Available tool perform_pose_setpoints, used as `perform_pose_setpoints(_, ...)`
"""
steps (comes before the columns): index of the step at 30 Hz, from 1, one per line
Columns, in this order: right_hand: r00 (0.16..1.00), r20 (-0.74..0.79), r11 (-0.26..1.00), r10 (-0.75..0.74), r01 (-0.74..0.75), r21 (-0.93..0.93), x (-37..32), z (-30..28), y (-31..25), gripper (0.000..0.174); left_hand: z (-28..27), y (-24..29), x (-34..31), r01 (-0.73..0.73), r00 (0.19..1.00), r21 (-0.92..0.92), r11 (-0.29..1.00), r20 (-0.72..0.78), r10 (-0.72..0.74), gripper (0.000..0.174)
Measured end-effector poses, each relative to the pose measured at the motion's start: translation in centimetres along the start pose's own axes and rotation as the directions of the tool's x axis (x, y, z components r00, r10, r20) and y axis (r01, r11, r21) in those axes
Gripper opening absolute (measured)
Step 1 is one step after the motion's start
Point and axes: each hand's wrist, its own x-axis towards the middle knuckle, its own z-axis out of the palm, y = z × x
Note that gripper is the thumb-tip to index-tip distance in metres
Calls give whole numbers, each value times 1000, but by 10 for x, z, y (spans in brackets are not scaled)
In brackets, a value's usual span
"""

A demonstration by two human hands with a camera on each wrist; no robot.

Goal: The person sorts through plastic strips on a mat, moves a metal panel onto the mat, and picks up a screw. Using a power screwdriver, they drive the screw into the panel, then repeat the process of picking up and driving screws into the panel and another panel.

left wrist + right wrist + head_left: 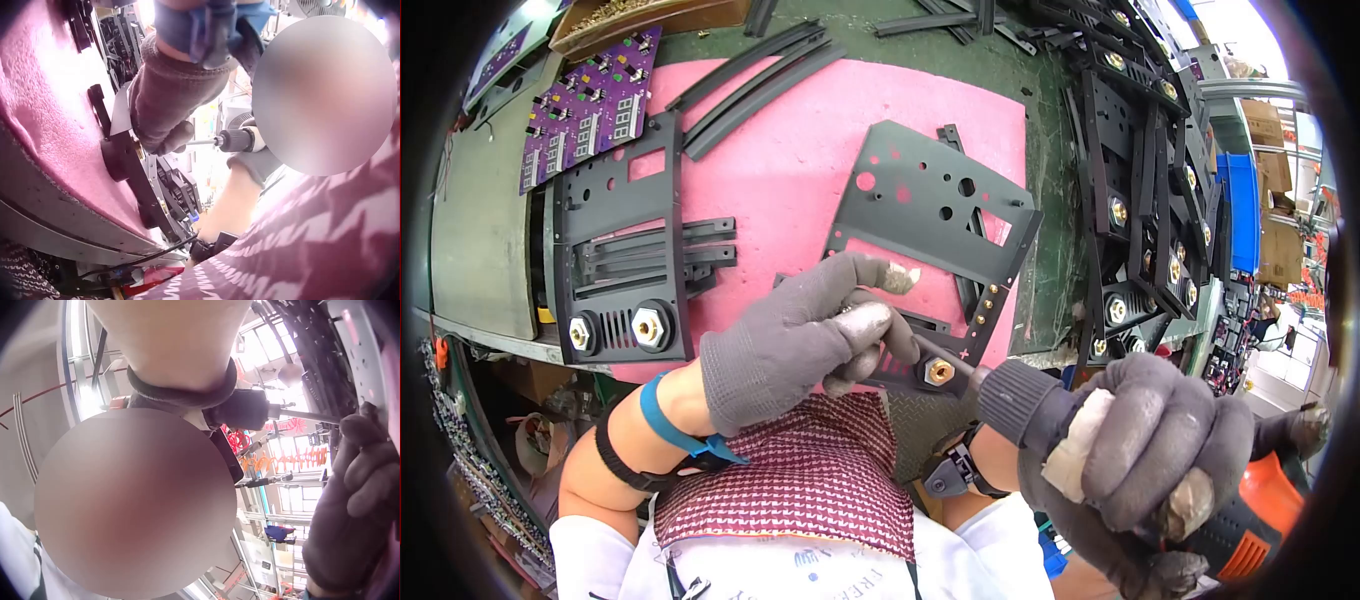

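A cordless drill [1250, 550] with an orange and black body is gripped in my gloved right hand [1160, 440], its ribbed chuck [1018, 400] facing left. From the chuck a long driver bit [309, 416] runs to the fingertips of my gloved left hand [800, 340], which pinch its tip. Whatever sits on the tip is hidden by those fingers. Beneath and beyond the left hand, a black metal panel [930, 210] lies tilted on a pink foam sheet [770, 150]. The panel carries a brass fitting [938, 372] and several small brass pieces [988, 304] along its right edge.
Another black panel [620, 200] with two fittings lies at left, beside purple circuit boards [600, 110]. Loose black bars [750, 85] rest at the back. Stacked black panels [1140, 200] line the right, before a blue bin [1238, 210]. A box [650, 18] holds small brass-coloured parts.
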Motion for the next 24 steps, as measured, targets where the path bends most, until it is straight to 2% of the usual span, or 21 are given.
perform_pose_setpoints(1,994,-113,997,8,-17,-77,-3,5,-5,37,-3,-2,0,-4,1000,4,1000,-3,4,32)
perform_pose_setpoints(2,973,-21,970,230,-231,-73,-3,-8,-23,35,-7,-4,-1,30,999,-27,999,29,-30,30)
perform_pose_setpoints(3,974,-16,971,228,-228,-68,-5,-5,-26,35,-9,-4,-2,65,996,-57,996,61,-61,30)
perform_pose_setpoints(5,966,-72,966,249,-253,-48,-7,0,-30,34,-9,-1,-6,74,997,-69,995,-1,-75,32)
perform_pose_setpoints(8,947,-152,957,283,-290,-21,-5,5,-33,33,-24,-11,-7,-11,991,-211,977,125,38,39)
perform_pose_setpoints(9,948,-148,957,282,-288,-20,-1,12,-24,33,-21,-5,-9,-15,991,-211,977,123,42,39)
perform_pose_setpoints(11,995,-43,991,88,-84,100,10,25,2,34,-13,10,-14,63,997,-74,995,-44,-66,41)
perform_pose_setpoints(12,995,-42,992,85,-81,98,13,23,4,34,-11,6,-13,61,997,-73,996,-42,-64,41)
perform_pose_setpoints(14,998,50,990,35,-41,134,13,17,6,38,-9,-6,-11,-69,997,-202,977,-52,60,41)
perform_pose_setpoints(17,991,64,987,121,-127,95,10,9,-1,38,-11,-6,-8,-75,996,-140,987,27,80,40)
perform_pose_setpoints(20,978,102,982,180,-185,44,8,-2,-13,38,-7,-3,-6,-66,998,-176,982,6,68,36)
perform_pose_setpoints(24,985,55,981,161,-166,98,16,-4,-4,35,-16,-8,-4,-14,999,-145,989,38,19,33)
